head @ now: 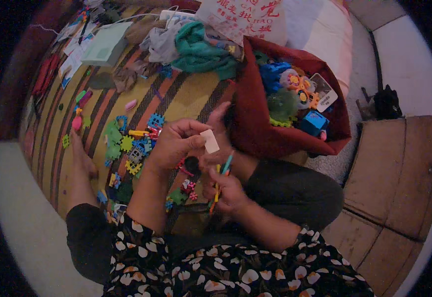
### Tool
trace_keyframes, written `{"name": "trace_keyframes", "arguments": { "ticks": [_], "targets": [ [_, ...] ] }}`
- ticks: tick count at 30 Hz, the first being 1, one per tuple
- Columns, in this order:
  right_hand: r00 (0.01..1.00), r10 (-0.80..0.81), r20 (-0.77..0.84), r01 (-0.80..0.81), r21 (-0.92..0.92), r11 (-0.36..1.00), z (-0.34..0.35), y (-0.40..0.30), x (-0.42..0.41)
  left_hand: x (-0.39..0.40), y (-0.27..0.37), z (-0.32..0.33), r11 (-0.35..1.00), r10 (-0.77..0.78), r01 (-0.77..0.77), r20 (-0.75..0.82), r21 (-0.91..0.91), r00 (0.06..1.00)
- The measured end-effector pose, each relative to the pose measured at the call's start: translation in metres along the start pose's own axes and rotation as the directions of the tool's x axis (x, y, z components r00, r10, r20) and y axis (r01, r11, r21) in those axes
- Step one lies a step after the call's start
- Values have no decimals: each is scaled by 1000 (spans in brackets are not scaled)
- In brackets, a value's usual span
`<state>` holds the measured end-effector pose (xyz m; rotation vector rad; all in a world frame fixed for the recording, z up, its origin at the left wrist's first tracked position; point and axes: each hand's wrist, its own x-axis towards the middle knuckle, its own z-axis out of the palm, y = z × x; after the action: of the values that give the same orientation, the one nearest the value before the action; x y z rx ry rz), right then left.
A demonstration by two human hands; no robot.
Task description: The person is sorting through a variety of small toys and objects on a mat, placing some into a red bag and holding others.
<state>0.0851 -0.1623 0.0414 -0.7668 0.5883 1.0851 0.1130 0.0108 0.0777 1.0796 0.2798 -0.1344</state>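
Between the thumb and fingers of my left hand (177,143) is a small white card (210,142) with rounded corners. My right hand (229,189), lower and to the right, is closed around several thin coloured sticks, among them a teal one (227,163) and a yellow one (216,191); what exactly they are cannot be told. Left of my left hand, loose plastic building pieces lie on the striped mat, including a yellow one (133,167) and a blue one (156,120). Small pink pieces (190,187) lie on the mat between my forearms.
A dark red fabric bin (251,118) full of toys stands at the right, beside my bare foot. Behind are a green cloth (197,48), a printed plastic bag (244,18) and a pale green box (106,44). Flattened cardboard (390,178) lies at the far right.
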Motion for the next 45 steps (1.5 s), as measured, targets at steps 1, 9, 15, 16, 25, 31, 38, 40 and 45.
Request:
{"name": "trace_keyframes", "arguments": {
  "ticks": [1,9,15,16,25,31,38,40,45],
  "targets": [
    [1000,8,6,-8,1,1000,5,-7,-3,-3,3,-2,1000,-13,13,24,23,1000],
    [944,-6,330,-51,164,985,1,-16,-4,0,-9,-14,961,-120,54,237,270,964],
    [952,-30,305,28,10,1000,3,-13,-4,-3,-14,-26,936,-138,0,367,351,920],
    [951,-27,308,26,7,1000,3,-12,-1,-2,-13,-27,911,-127,-61,419,408,899],
    [961,176,215,-80,-391,917,-17,21,19,32,-64,-143,146,433,143,-193,979,881],
    [955,202,217,-96,-418,903,-18,28,15,26,-64,-160,-96,420,209,-150,973,895],
    [977,190,102,-148,-325,934,-14,27,16,33,-76,-186,250,416,256,-343,934,842],
    [977,191,98,-153,-305,940,-14,29,16,30,-76,-193,210,355,308,-366,928,860],
    [965,212,156,-163,-279,946,-17,30,17,27,-70,-184,159,333,335,-370,929,868]
  ]
}}
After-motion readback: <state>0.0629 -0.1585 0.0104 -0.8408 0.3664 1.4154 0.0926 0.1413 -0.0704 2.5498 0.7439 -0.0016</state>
